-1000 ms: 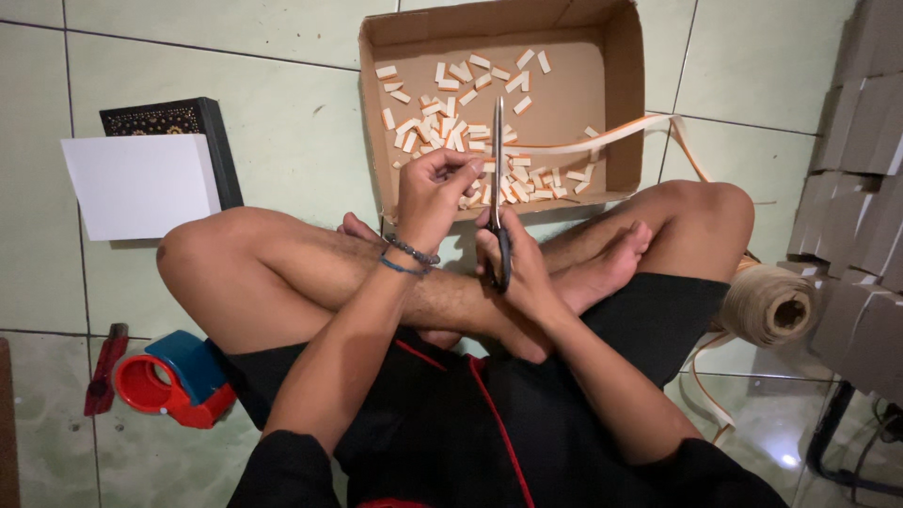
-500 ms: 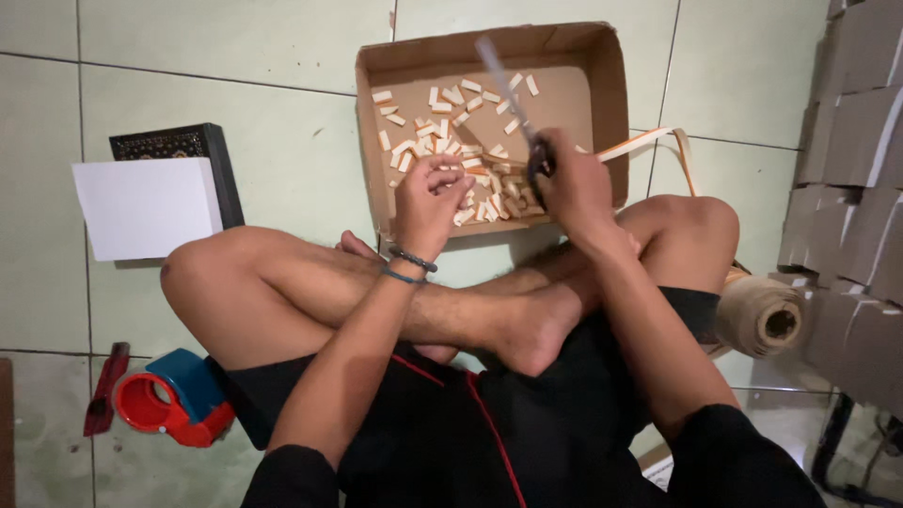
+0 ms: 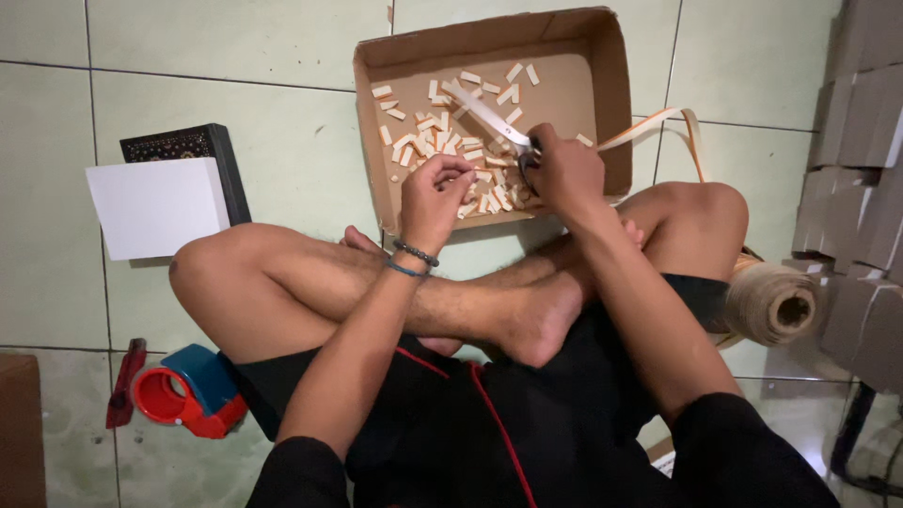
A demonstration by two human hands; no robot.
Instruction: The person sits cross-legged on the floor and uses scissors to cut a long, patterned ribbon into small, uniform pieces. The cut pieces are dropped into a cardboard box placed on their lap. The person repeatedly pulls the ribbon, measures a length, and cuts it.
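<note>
Floor of large pale green glazed tiles [image 3: 235, 56] with dark grout lines, lit evenly from above, with a faint sheen near the lower right. At the right edge, stacked grey-brown cartons [image 3: 861, 122] rise out of view. At far left, a dark patterned book [image 3: 188, 146] lies partly under a white sheet [image 3: 155, 207]. At near left, a red and blue tape dispenser [image 3: 188, 400] sits beside a brown box corner [image 3: 19, 428].

Open brown cardboard box [image 3: 616, 103]; maybe stacked cartons [image 3: 861, 188] right
</note>
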